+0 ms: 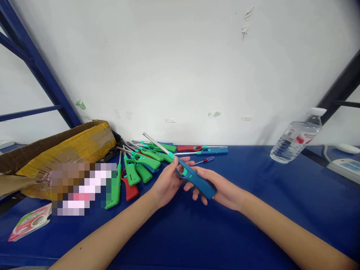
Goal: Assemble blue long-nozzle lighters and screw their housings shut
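Both hands hold a blue stick lighter (pixel 197 180) just over the table (pixel 253 228), near the middle. The left hand (pixel 168 182) has its fingers curled round the front part, by the teal trigger & collar. The right hand (pixel 225 189) has its fingers wrapped under the fat back end of the handle. The lighter has a smooth plastic body w/ a loop hole. Its thin shiny metal tube points up & left, toward the white wall (pixel 180 67).

Just behind the left hand is a pile of lighters (pixel 142 163). Most are green plastic w/ long metal tubes, all crossed over each other. A red lighter (pixel 131 190) lies at the pile's near edge. A tiny screwdriver (pixel 206 160) w/ a red & blue grip lies just past the hands.

The table top is dark blue & a bit shiny. On the far left sits a squashed cardboard box (pixel 70 144) w/ yellow tape, crinkly. A flat red & green packet (pixel 30 222) lies near it. On the right, well apart, a clear plastic water bottle (pixel 298 138) stands tilted in the view, w/ a white cap. A white power strip (pixel 345 167) is at the right edge.
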`<state>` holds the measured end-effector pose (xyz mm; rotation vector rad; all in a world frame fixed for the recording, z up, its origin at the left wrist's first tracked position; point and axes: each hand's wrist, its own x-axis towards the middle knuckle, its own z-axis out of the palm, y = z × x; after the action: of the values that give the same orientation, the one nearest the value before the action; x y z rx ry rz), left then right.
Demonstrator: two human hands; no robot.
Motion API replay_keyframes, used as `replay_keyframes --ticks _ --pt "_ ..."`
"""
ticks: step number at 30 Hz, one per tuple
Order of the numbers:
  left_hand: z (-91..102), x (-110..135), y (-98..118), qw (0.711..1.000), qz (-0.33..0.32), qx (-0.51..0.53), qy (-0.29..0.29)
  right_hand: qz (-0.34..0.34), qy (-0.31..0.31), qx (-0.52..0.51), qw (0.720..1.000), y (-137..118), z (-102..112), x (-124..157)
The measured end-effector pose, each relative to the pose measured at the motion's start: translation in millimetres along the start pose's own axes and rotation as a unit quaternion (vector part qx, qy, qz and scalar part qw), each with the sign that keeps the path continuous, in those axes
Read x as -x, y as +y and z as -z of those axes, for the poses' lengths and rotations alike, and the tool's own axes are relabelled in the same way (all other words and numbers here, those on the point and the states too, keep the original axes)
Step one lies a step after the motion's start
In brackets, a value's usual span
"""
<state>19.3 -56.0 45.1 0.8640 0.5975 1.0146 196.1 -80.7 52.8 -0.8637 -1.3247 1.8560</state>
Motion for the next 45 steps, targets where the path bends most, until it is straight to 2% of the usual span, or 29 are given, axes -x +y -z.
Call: replay_keyframes --ticks 5,8,10,12,15,16,17,19,23,25,28,31,33,35,37,39,41,44,45 --pt "5.7 -8 6 0.997 -0.065 -0.021 0.042 0.079 0.131 0.147 0.977 -2 11 -6" --pt "9.6 -11 5 0.993 -0.06 -0.074 0.062 0.11 0.165 0.196 0.96 1 17 -9" --pt "11.3 -11 2 0.99 -0.058 -0.098 0.078 0.142 0.185 0.27 0.934 4 20 -9" --pt "11.9 -11 0 0.988 -0.065 -0.113 0.084 0.19 0.211 0.394 0.874 8 22 -8" --pt "11.4 -10 -2 0.986 -0.068 -0.133 0.079 0.244 0.217 0.566 0.757 14 24 -6" --pt "11.1 -10 -2 0.985 -0.066 -0.138 0.081 0.249 0.212 0.596 0.734 15 25 -5" --pt "10.7 -10 -1 0.984 -0.063 -0.141 0.084 0.249 0.209 0.611 0.722 17 25 -5" --pt "10.0 -10 0 0.984 -0.062 -0.141 0.089 0.248 0.211 0.611 0.721 17 25 -6" --pt "8.3 -8 1 0.984 -0.079 -0.146 0.063 0.231 0.197 0.571 0.762 15 22 -6" --pt "8.0 -8 0 0.982 -0.077 -0.158 0.062 0.227 0.178 0.567 0.772 14 19 -5" --pt "10.3 -10 6 0.978 -0.077 -0.16 0.106 0.243 0.141 0.57 0.772 14 16 -1" --pt "18.6 -14 26 0.966 -0.111 -0.164 0.169 0.254 0.121 0.563 0.777 13 17 1" --pt "28.9 -16 44 0.94 -0.162 -0.196 0.226 0.251 0.126 0.565 0.776 13 19 1" --pt "42.9 -18 62 0.903 -0.209 -0.249 0.282 0.236 0.122 0.573 0.775 13 21 1" --pt "59.5 -19 75 0.864 -0.214 -0.315 0.329 0.218 0.111 0.582 0.776 13 23 0" --pt "76.7 -19 85 0.823 -0.189 -0.387 0.37 0.203 0.1 0.593 0.773 14 24 -1" --pt "91.9 -19 91 0.762 -0.15 -0.492 0.394 0.196 0.094 0.604 0.767 14 24 -1" --pt "107.2 -18 98 0.636 -0.108 -0.632 0.429 0.198 0.091 0.611 0.761 16 25 -3" --pt "110.3 -18 99 0.606 -0.1 -0.657 0.438 0.201 0.09 0.613 0.758 17 25 -3"
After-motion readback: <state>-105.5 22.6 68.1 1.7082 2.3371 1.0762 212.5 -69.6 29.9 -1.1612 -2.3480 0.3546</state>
